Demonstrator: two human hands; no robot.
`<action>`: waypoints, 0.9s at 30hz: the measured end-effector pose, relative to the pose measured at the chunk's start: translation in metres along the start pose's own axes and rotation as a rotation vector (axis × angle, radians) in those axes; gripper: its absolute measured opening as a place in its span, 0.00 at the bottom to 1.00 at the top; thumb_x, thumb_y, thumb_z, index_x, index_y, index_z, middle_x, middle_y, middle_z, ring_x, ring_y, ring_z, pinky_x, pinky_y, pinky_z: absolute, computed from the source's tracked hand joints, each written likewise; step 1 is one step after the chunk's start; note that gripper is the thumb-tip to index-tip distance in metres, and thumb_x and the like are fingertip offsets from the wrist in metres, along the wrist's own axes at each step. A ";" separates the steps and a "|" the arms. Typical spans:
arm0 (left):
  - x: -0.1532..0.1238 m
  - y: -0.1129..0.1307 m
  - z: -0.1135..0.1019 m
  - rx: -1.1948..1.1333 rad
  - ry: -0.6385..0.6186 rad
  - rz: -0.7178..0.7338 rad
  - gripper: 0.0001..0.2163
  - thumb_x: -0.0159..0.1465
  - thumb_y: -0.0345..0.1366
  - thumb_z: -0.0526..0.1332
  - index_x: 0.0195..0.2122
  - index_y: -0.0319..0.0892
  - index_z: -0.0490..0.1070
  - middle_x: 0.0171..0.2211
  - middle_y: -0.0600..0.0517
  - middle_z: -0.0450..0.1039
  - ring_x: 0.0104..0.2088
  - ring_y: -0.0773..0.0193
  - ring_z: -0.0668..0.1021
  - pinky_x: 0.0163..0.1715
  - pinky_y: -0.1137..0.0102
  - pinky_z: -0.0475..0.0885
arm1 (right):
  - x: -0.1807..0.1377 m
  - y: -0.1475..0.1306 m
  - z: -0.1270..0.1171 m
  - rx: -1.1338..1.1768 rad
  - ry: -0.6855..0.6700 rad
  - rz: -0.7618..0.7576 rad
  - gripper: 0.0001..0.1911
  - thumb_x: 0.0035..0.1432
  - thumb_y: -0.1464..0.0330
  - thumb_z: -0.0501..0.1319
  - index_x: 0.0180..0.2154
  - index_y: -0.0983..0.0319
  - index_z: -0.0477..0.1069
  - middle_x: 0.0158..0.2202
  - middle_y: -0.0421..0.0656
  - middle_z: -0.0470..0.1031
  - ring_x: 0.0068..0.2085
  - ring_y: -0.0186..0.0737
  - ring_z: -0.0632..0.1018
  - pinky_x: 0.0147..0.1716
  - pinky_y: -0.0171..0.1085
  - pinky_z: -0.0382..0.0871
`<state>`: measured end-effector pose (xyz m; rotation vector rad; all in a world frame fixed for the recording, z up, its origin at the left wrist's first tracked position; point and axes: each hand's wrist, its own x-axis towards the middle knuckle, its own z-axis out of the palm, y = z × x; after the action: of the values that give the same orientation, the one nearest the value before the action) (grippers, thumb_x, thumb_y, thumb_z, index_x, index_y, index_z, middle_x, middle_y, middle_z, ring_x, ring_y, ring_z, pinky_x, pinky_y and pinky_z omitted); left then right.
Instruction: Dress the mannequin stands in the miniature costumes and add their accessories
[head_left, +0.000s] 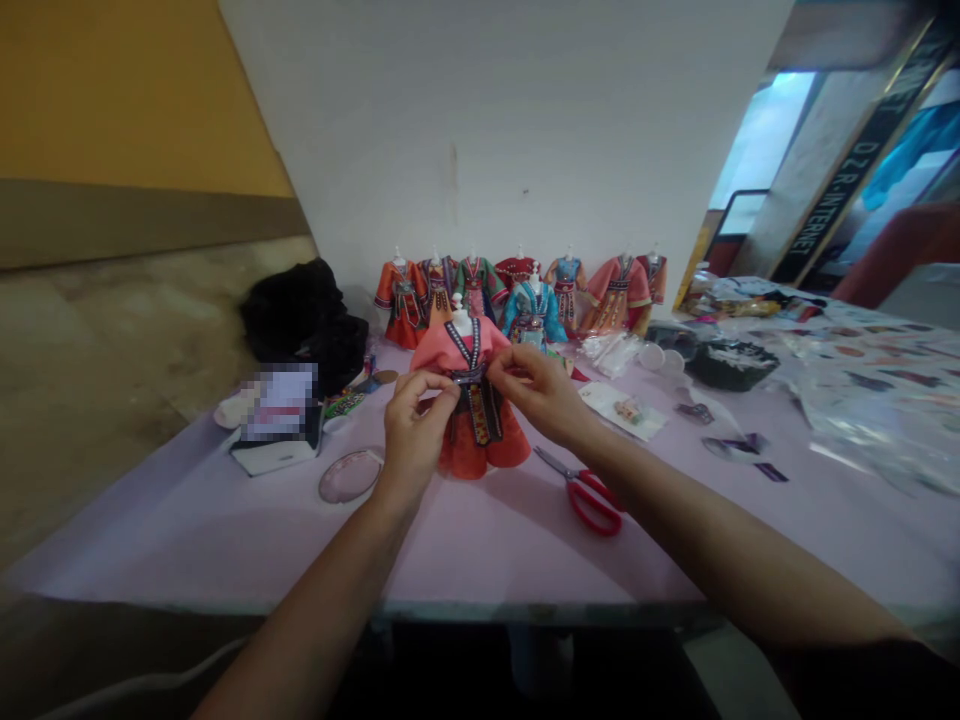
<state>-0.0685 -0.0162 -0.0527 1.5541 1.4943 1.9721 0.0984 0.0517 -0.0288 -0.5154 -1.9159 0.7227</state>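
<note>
Left hand (414, 440) and right hand (534, 392) pinch the dark waist sash (466, 377) of the coral doll dress (480, 452) (both grips closed; light, even tension keeps it flat)

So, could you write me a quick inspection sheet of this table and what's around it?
Surface: pale lilac table covering, with things spread across it.
Work in hand: a miniature pink and orange robe on a white stand, with a dark embroidered sash.
Clutter: red-handled scissors, a black fabric bundle, clear plastic sheets.
Hands: left hand and right hand both pinch the sash.
Cables: nothing seen on the table.
Surroundings: a row of miniature robes along a white wall, and a yellow wall at upper left.
</note>
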 end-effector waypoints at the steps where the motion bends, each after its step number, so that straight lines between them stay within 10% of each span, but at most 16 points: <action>1: 0.000 0.000 0.000 -0.010 -0.001 -0.002 0.03 0.59 0.36 0.65 0.28 0.45 0.75 0.35 0.54 0.72 0.41 0.62 0.75 0.42 0.69 0.71 | 0.000 -0.001 -0.001 -0.001 0.000 -0.002 0.07 0.63 0.69 0.59 0.31 0.60 0.69 0.33 0.41 0.71 0.37 0.38 0.72 0.39 0.38 0.64; 27: -0.018 0.015 -0.003 -0.001 -0.075 0.092 0.04 0.62 0.36 0.65 0.30 0.45 0.74 0.32 0.54 0.71 0.37 0.62 0.73 0.41 0.68 0.66 | -0.019 -0.021 0.000 0.378 -0.049 0.159 0.10 0.58 0.64 0.65 0.29 0.62 0.70 0.26 0.37 0.69 0.28 0.31 0.67 0.30 0.34 0.63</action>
<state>-0.0575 -0.0369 -0.0514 1.7060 1.4166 1.9391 0.1053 0.0247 -0.0272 -0.4167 -1.7379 1.1808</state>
